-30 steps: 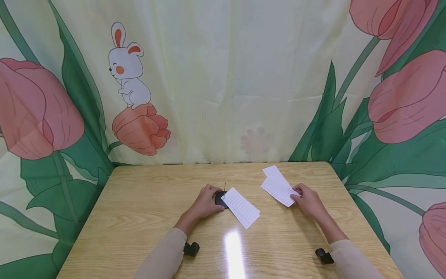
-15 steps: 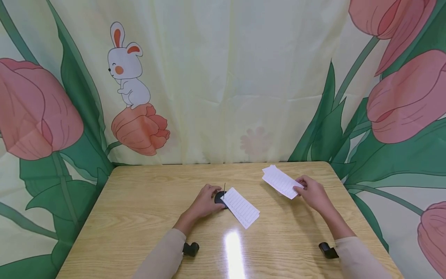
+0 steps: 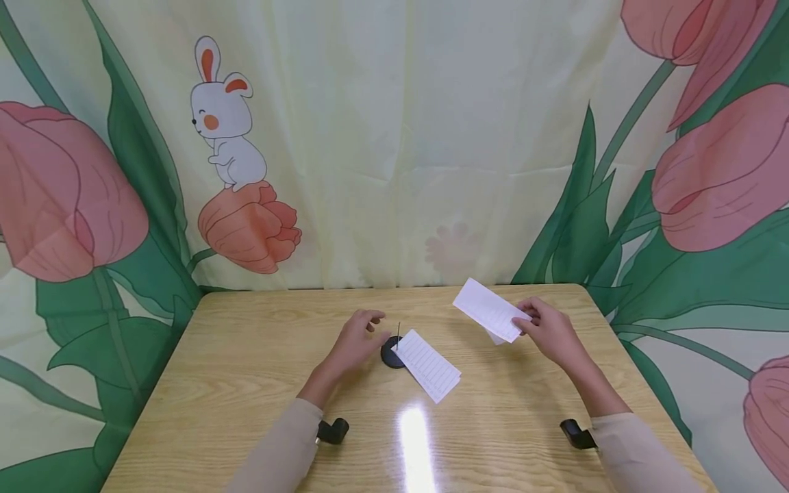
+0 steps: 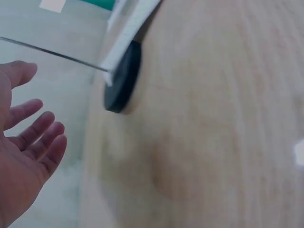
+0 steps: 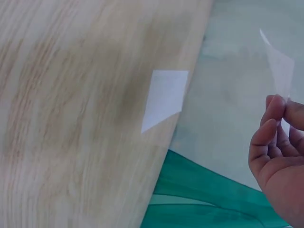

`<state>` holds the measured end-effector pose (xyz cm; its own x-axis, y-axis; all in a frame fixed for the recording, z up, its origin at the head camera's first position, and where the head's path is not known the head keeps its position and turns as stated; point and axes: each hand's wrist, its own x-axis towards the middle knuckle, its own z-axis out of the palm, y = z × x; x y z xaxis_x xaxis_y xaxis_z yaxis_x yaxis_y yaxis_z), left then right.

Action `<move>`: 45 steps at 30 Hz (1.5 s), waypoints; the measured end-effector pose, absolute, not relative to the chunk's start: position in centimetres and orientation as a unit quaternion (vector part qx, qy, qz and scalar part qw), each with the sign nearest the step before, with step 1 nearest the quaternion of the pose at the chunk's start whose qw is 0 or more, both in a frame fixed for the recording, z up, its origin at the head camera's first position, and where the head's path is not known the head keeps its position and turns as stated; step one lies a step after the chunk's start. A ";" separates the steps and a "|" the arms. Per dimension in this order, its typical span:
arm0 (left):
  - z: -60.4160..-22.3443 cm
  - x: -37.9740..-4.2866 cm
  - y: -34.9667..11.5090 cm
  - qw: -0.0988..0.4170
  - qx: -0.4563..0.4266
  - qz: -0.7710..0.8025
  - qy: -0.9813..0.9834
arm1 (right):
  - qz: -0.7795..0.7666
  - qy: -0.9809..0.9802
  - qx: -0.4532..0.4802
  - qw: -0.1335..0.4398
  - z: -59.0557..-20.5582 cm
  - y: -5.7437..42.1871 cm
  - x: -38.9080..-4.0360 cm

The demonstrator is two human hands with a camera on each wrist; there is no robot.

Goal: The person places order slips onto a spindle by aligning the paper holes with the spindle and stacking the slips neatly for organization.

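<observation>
A black round-based bill spike (image 3: pixel 390 356) stands upright on the table, its thin metal rod (image 4: pixel 57 55) plain in the left wrist view. Printed white paper slips (image 3: pixel 427 366) lie across the base, the rod through their corner. Just left of the base, my left hand (image 3: pixel 356 344) is raised with fingers spread and loosely bent, apart from the spike. My right hand (image 3: pixel 550 332) pinches a white paper slip (image 3: pixel 487 306) between thumb and fingers above the table. Another paper slip (image 5: pixel 165 97) lies on the table, mostly hidden under the held one in the head view.
The wooden table (image 3: pixel 265 383) ends at a curtain (image 3: pixel 364 150) printed with tulips and a rabbit. Black wrist cameras sit on both forearms, one at the left wrist (image 3: pixel 333 431) and one at the right wrist (image 3: pixel 577 434). A bright reflection crosses the table's front middle.
My left hand has let go of the spike's base and lifted slightly left. My right hand has raised a slip, which now stands apart from the one beneath it.
</observation>
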<state>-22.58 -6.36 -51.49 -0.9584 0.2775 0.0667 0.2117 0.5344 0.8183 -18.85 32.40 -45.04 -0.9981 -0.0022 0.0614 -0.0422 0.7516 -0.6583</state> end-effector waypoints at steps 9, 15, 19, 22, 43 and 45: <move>-48.5 -22.7 -6.5 -0.017 0.166 0.475 0.864 | 0.378 -0.923 0.034 0.058 -43.7 30.3 -19.0; -46.5 -22.8 -6.1 -0.054 0.189 0.470 0.860 | 0.393 -0.916 0.049 0.066 -43.1 29.0 -19.0; -45.5 -22.8 -5.8 -0.062 0.192 0.469 0.860 | 0.407 -0.908 0.064 0.069 -42.9 28.1 -18.9; -45.0 -22.9 -5.5 -0.068 0.195 0.469 0.859 | 0.415 -0.904 0.070 0.071 -42.9 27.4 -18.9; -43.6 -23.5 -2.7 -0.050 0.193 0.514 0.834 | 0.468 -0.878 0.080 0.058 -43.4 24.4 -18.1; -43.7 -23.5 -2.7 -0.049 0.191 0.515 0.834 | 0.470 -0.877 0.081 0.057 -43.5 24.2 -18.1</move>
<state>-23.48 -2.70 -43.71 -0.9225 0.2677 0.2779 0.3684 0.3964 0.8409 -18.07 24.25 -43.48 -0.9804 -0.0892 0.1757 -0.1957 0.5456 -0.8149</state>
